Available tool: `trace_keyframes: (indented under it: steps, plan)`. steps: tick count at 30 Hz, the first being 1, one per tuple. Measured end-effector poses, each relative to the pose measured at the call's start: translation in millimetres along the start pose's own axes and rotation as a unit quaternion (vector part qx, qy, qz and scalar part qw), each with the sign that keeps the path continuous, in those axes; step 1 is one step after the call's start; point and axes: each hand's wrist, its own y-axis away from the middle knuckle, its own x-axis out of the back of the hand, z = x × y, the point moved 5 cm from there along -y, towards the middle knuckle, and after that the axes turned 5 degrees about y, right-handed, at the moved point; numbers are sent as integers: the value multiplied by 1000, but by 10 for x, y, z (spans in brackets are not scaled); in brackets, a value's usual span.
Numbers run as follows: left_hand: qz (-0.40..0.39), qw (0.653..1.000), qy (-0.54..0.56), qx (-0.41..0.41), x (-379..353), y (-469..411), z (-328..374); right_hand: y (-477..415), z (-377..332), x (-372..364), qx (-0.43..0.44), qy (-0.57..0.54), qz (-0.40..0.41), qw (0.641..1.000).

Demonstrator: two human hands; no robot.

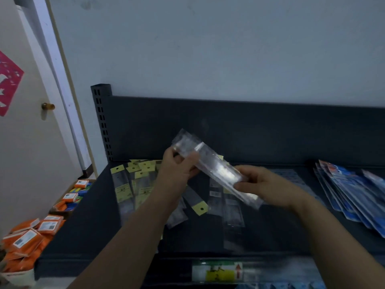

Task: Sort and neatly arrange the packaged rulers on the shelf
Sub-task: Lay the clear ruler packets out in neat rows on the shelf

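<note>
Our left grip (177,170) has fingers and thumb curled round the upper end of a clear ruler pack (208,163), and our right grip (264,184) is curled round the lower end, so both are pinching the same pack. It's up in the air over the shelf (270,232), tilted, with the high end up-left and the low end down-right. It's blurry, so we honestly can't tell if it's one pack or a few stacked together.

Right under it there are more clear packs (231,209) lying loose on the shelf. Just left of those, one pack points its yellow tag (201,208) toward us. Further left, a bunch of yellow-tagged packs (133,184) lie overlapping, tags toward the dark back panel (229,126), kind of fanned out and not lined up at all.

Over at the right end of the shelf, well apart from the rulers, blue packs (354,195) lie in a slanted overlapping row. The shelf's front edge carries a label (218,272) with a yellow patch and a red arrow.

Off to the left, lower down, there's a heap of orange packs (31,236). Behind that is a door with a brass knob (48,106) and a pink cutout (8,80) stuck on it.
</note>
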Motion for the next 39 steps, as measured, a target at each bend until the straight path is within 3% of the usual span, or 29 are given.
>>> trace_keyframes:
  steps: [4,7,12,19,24,27,36,39]
  plan:
    - [28,993,-110,-43,-395,43,-118,335,348,548,-35,112,-16,993]
    - [-33,958,-276,-62,-821,49,-293,489,620,856,-72,222,-41,972]
    - [-150,857,-489,-67,-1462,60,-736,503,1098,1025,-122,314,-84,938]
    - [-151,702,-691,-84,-1582,166,-1164,560,1438,891,-76,362,1,929]
    - [-180,621,-761,-44,-1545,371,-1303,828,1635,708,-95,349,-72,930]
    - [-172,633,-755,-22,-1504,447,-1314,965,1657,710,-92,327,-99,935]
    - [-94,722,-685,-36,-1504,523,-1259,1204,1617,770,-66,289,-94,950]
    - [-112,725,-678,-55,-1575,554,-1216,1247,1629,797,-71,254,-88,960]
